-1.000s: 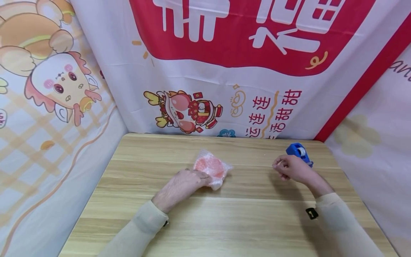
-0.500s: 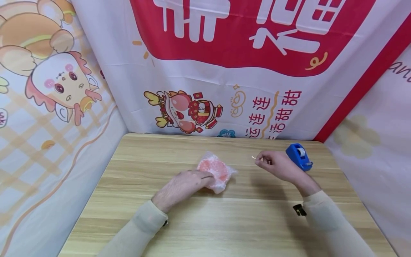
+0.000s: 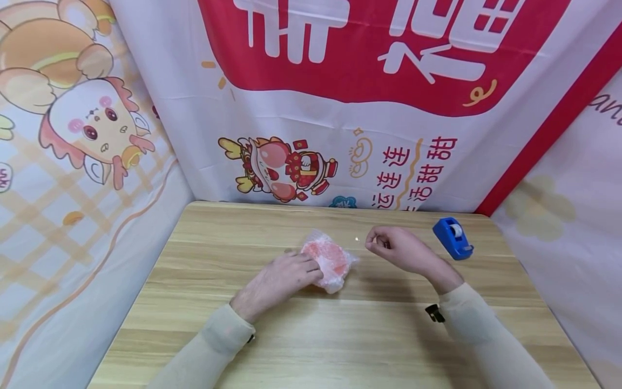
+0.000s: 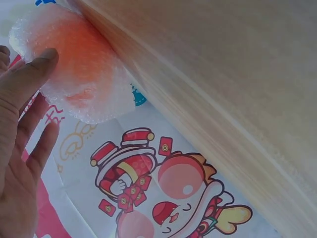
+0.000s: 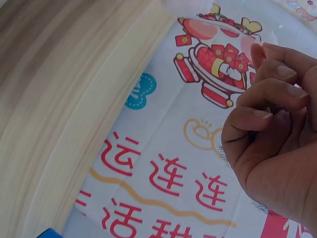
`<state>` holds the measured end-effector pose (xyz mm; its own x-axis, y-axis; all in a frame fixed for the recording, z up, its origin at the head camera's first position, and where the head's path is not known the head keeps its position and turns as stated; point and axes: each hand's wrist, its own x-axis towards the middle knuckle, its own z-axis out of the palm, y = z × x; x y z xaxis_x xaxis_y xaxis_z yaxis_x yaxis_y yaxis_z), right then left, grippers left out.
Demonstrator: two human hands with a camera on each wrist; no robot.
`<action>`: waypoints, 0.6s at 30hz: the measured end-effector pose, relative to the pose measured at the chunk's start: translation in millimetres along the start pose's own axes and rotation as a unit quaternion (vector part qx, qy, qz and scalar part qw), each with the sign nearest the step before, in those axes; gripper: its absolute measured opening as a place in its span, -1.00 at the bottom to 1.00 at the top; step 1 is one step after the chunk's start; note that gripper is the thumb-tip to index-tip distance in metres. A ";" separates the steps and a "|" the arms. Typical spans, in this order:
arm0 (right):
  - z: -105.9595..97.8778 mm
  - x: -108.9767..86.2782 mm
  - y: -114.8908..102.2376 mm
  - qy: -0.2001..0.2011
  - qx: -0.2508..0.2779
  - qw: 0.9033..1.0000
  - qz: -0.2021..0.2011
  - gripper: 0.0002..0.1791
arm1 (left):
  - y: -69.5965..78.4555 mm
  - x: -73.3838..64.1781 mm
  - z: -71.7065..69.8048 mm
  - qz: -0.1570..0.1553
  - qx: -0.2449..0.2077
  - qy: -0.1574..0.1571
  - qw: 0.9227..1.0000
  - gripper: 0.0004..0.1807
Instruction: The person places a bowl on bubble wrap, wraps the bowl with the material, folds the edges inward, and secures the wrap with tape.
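Note:
A bubble-wrapped package [image 3: 328, 265] lies on the wooden table, with a round reddish-orange thing showing through its clear wrap. My left hand [image 3: 286, 278] holds its left side. In the left wrist view the thumb [image 4: 37, 72] presses on the bubble wrap [image 4: 81, 64], while the other fingers lie below and behind. To the right of the package, my right hand [image 3: 400, 249] is raised over the table, thumb and index fingertip together. They pinch a small piece of clear tape [image 3: 357, 239], which shows mostly as a glint off the fingertips.
A blue tape dispenser [image 3: 453, 237] with a roll in it stands at the table's back right. The wooden table [image 3: 340, 340] ends at a printed cloth [image 3: 272, 116] hung behind it. More printed cloth hangs at both sides.
My right hand has moved left from beside the tape dispenser toward the package, carrying the tape. The package has shifted slightly right under my left hand.

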<state>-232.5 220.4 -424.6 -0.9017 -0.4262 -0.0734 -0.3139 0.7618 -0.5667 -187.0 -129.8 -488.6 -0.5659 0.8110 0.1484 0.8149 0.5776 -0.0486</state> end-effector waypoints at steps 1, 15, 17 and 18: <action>1.0 1.3 -1.2 -0.001 0.000 1.000 -0.002 -0.87 | 0.6 0.6 -0.1 0.004 0.019 0.003 1.000 -0.65; 16.6 15.3 -13.0 -0.013 0.014 0.999 -0.036 -0.91 | 3.7 9.3 3.5 0.050 0.137 0.040 0.988 -0.69; 19.1 16.8 -14.9 -0.014 0.013 0.999 -0.045 -0.92 | 4.7 8.8 3.4 0.054 0.146 0.038 0.987 -0.68; 20.4 17.7 -15.9 -0.016 0.014 0.999 -0.048 -0.93 | 5.1 8.3 3.6 0.055 0.150 0.036 0.986 -0.68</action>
<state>-237.3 190.8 -433.6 -0.8578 -0.5122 -0.0427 -0.3902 0.7031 -0.5944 -187.9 -119.8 -491.2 -0.4564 0.8680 0.1958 0.7909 0.4965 -0.3577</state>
